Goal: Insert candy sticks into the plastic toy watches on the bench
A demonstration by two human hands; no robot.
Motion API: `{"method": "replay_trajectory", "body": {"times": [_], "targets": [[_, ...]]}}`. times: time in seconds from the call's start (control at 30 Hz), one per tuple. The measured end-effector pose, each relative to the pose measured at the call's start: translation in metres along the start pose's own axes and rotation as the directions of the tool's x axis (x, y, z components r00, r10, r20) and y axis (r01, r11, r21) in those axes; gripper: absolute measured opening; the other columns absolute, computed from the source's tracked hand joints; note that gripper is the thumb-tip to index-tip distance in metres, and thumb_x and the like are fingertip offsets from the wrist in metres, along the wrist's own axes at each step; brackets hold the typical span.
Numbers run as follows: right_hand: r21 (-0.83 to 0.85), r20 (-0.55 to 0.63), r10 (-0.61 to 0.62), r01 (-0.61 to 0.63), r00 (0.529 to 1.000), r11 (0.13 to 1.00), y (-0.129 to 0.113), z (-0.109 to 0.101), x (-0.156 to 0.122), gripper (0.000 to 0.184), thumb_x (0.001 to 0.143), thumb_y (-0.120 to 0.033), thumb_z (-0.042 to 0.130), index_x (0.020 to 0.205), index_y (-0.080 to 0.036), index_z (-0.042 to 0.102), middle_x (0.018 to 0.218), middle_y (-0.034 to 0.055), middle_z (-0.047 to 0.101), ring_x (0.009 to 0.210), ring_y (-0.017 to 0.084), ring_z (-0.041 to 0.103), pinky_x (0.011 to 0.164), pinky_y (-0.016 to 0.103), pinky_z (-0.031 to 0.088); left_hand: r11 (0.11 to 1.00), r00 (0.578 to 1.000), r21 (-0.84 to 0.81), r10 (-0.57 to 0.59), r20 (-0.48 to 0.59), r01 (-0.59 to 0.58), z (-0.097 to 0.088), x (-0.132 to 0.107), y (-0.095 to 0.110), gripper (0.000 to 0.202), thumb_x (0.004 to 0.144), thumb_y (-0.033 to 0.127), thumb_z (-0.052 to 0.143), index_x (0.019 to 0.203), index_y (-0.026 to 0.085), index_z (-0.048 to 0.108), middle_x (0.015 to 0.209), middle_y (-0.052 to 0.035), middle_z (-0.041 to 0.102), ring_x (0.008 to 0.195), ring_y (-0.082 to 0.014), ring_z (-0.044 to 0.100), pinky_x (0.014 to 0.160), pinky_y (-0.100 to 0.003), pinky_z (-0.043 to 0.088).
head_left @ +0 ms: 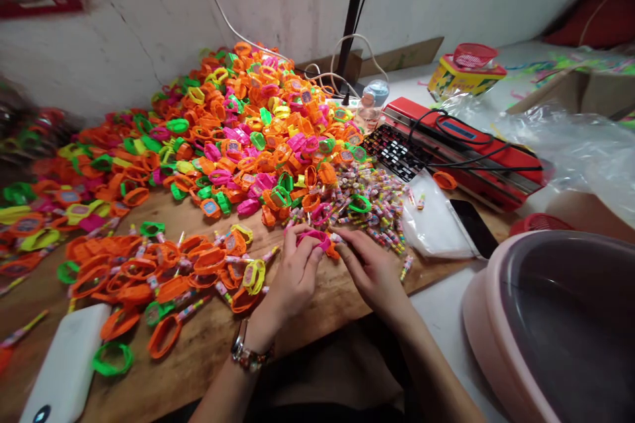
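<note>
Near the table's front edge, my left hand (pixel 296 269) pinches a pink toy watch (pixel 317 236) between thumb and fingers. My right hand (pixel 371 272) is closed at the watch's right side, with the end of a small striped candy roll (pixel 335 238) showing at its fingertips. Just behind the hands lies a heap of similar candy rolls (pixel 377 201). Beyond it rises a big pile of orange, pink, green and yellow toy watches (pixel 258 119). Left of my left hand, a group of mostly orange watches (pixel 163 264) lies with candy rolls attached or among them.
A white power bank (pixel 67 363) lies at front left. On the right are a clear plastic bag (pixel 431 218), a dark phone (pixel 473 228), a red machine with a cable (pixel 461 152) and a large pink basin (pixel 489 317). A black pole (pixel 354 13) stands at the back.
</note>
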State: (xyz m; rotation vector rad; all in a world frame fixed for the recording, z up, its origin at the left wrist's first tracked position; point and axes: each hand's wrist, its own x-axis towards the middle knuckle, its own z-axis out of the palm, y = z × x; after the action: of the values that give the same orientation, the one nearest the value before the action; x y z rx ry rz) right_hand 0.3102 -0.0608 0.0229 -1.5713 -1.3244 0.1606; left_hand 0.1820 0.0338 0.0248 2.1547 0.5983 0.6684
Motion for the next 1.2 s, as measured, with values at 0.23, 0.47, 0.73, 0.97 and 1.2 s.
{"method": "replay_trajectory", "body": {"times": [0.23,0.47,0.73,0.97,1.2], "targets": [[-0.412,-0.029,-0.181,0.153,0.983,0.898,0.002,0.006,-0.005,0.036,0.096,-0.017,0.043,0.131,-0.016,0.051,0.100,0.0114,0.063,0.092,0.021,0.058,0.081,0.036,0.050,0.998,0.999,0.050,0.045,0.013,-0.046,-0.005,0.000,0.003,0.019,0.096,0.023,0.039,0.095,0.018,0.057,0.113,-0.0098,0.047,0.108,-0.0197,0.051,0.097,-0.039,0.045],[-0.693,0.197,-0.368,0.395,0.909,0.603,-0.004,0.002,-0.005,0.020,0.093,-0.021,0.052,0.106,-0.010,0.063,0.080,0.0080,0.062,0.074,0.020,0.051,0.068,0.033,0.039,0.997,0.999,-0.069,-0.025,0.044,0.028,-0.002,-0.007,-0.005,0.020,0.095,0.024,0.038,0.085,0.019,0.055,0.104,-0.0078,0.050,0.104,-0.0192,0.053,0.096,-0.037,0.045],[-0.646,0.233,-0.295,0.374,0.927,0.665,-0.004,0.015,-0.018,0.032,0.096,-0.029,0.048,0.117,-0.007,0.059,0.079,0.0072,0.059,0.074,0.020,0.051,0.067,0.032,0.042,0.993,0.993,-0.045,-0.103,0.056,0.106,-0.009,-0.033,-0.016,0.021,0.096,0.024,0.036,0.087,0.019,0.055,0.104,-0.0071,0.051,0.105,-0.0192,0.051,0.097,-0.037,0.042],[-0.644,0.154,-0.178,0.236,0.972,0.728,-0.011,0.025,-0.023,0.045,0.095,-0.037,0.049,0.123,-0.003,0.053,0.090,0.0134,0.059,0.080,0.024,0.053,0.071,0.035,0.045,0.997,0.997,0.031,-0.071,0.043,0.070,-0.017,-0.028,-0.002,0.021,0.096,0.024,0.035,0.088,0.019,0.054,0.105,-0.0079,0.050,0.105,-0.0195,0.050,0.096,-0.037,0.042],[-0.690,0.232,-0.230,0.327,0.945,0.646,-0.015,0.019,-0.018,0.024,0.097,-0.034,0.045,0.090,-0.015,0.058,0.074,0.0039,0.055,0.068,0.020,0.050,0.060,0.032,0.039,0.994,0.994,0.058,-0.091,0.058,0.088,-0.014,-0.032,-0.012,0.023,0.094,0.028,0.036,0.086,0.020,0.056,0.103,-0.0078,0.054,0.104,-0.0210,0.053,0.095,-0.038,0.044]]}}
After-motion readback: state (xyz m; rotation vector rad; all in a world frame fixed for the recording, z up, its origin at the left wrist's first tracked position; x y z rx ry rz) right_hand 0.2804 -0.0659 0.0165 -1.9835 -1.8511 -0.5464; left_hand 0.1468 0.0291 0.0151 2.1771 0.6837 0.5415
